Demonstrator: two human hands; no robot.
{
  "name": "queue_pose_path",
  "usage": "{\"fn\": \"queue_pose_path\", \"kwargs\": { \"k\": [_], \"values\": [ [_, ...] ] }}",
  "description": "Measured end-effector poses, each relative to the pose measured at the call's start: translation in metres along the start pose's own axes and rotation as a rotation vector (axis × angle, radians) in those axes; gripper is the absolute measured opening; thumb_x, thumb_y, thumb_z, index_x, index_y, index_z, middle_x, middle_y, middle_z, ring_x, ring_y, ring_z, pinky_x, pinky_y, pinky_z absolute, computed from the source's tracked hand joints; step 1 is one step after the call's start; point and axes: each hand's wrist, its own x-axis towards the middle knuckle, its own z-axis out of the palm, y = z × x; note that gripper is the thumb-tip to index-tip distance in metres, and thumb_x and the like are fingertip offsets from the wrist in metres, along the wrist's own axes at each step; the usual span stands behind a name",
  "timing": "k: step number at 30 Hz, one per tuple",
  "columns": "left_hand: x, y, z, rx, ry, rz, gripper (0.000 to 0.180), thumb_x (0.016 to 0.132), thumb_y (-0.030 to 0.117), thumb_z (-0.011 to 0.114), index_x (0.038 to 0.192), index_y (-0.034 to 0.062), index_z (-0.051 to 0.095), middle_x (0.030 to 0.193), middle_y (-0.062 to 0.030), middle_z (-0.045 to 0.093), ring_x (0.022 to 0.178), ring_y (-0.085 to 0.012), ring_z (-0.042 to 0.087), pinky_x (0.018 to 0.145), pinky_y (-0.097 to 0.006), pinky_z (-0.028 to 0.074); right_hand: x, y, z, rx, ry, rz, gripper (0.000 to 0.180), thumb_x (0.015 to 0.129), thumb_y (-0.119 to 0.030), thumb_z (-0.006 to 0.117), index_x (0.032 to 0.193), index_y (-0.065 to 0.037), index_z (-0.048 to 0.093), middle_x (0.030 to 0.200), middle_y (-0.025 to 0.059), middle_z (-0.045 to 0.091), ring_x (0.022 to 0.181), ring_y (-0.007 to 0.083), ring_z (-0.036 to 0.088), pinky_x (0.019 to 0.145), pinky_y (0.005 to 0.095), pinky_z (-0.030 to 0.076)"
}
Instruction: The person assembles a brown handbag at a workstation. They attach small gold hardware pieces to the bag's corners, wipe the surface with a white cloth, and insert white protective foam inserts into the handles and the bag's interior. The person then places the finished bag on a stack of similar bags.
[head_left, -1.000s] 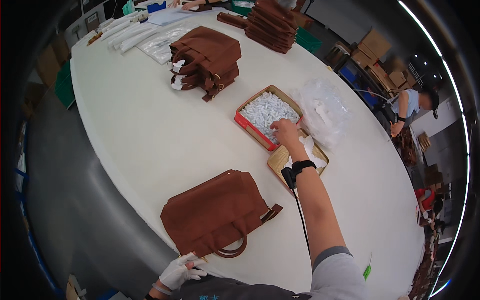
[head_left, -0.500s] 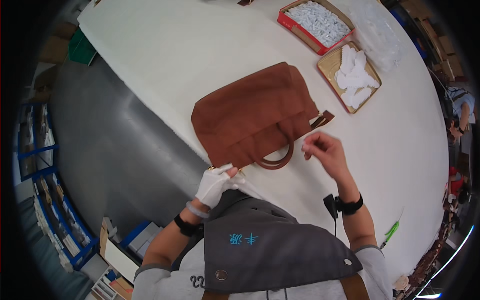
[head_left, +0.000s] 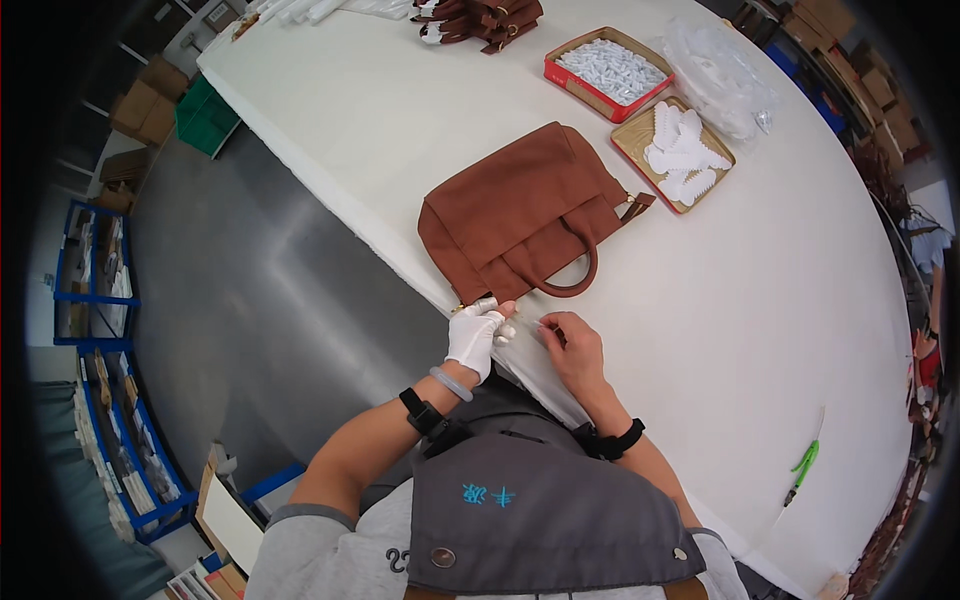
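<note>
A brown handbag [head_left: 520, 205] lies on its side on the white table, its looped handle [head_left: 590, 265] toward me. My left hand [head_left: 475, 340], in a white glove with bare fingertips, is closed on the bag's near left corner, beside a small gold-coloured metal fitting [head_left: 458, 308]. Just right of it, my bare right hand [head_left: 575, 350] is closed in a pinch above the table edge. What its fingertips hold, if anything, is too small to make out. At the bag's right end a brown tab [head_left: 637, 207] sticks out.
A red box [head_left: 610, 75] of small white pieces and a tan tray [head_left: 660, 180] of white cut-outs stand at the far right, by clear plastic bags [head_left: 715, 80]. Brown straps [head_left: 485, 20] lie at the back. Green-handled snips [head_left: 803, 465] rest at right.
My right hand has come left and nearer, beside my left hand. The left hand stays at the bag's corner. The view has shifted, bringing the brown straps at the back further into sight.
</note>
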Motion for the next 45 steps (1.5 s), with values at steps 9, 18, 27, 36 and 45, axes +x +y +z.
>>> {"fn": "queue_pose_path", "kwargs": {
  "k": [9,18,27,36,45],
  "values": [
    [0.001,-0.004,-0.002,-0.038,-0.022,0.015,0.029,0.096,0.004,0.062,0.123,-0.0034,0.053,0.101,-0.0116,0.071,0.065,-0.0148,0.063,0.053,-0.024,0.048,0.005,-0.008,0.014,-0.053,0.003,0.009,0.009,0.087,-0.011,0.069,0.094,-0.007,0.067,0.089,0.0106,0.068,0.075,0.0319,0.066,0.066,0.0403,0.052],
    [-0.004,0.003,-0.006,-0.128,-0.131,-0.079,0.027,0.096,0.013,0.068,0.115,-0.0038,0.059,0.099,-0.0116,0.07,0.071,-0.0183,0.069,0.057,-0.026,0.053,0.012,-0.005,0.037,-0.037,0.106,-0.078,0.007,0.085,-0.009,0.07,0.092,-0.006,0.068,0.084,0.0104,0.066,0.071,0.0317,0.066,0.062,0.0409,0.052],
    [-0.01,-0.004,-0.013,0.098,-0.243,0.216,0.04,0.091,0.007,0.072,0.123,-0.0106,0.057,0.105,-0.0152,0.07,0.08,-0.0194,0.07,0.065,-0.031,0.062,0.021,-0.002,0.03,-0.202,0.186,-0.345,0.011,0.079,-0.006,0.07,0.089,-0.009,0.069,0.085,0.0051,0.065,0.071,0.024,0.066,0.058,0.0349,0.053],
    [0.009,-0.002,-0.02,0.329,-0.129,0.426,0.033,0.09,-0.001,0.068,0.12,-0.0119,0.06,0.1,-0.0158,0.069,0.08,-0.0202,0.072,0.06,-0.027,0.059,0.037,-0.004,0.027,-0.27,0.158,-0.492,0.016,0.082,-0.009,0.072,0.097,-0.006,0.067,0.083,0.0069,0.065,0.071,0.0247,0.066,0.059,0.0366,0.053],
    [0.02,-0.003,-0.02,0.434,0.188,0.528,0.034,0.078,0.001,0.079,0.109,-0.0048,0.068,0.081,-0.0067,0.07,0.062,-0.0078,0.061,0.055,-0.025,0.049,0.05,0.006,-0.026,-0.114,0.169,-0.317,0.021,0.087,-0.004,0.069,0.107,-0.006,0.065,0.087,0.0098,0.067,0.07,0.0249,0.067,0.062,0.0348,0.053]
  ]
}}
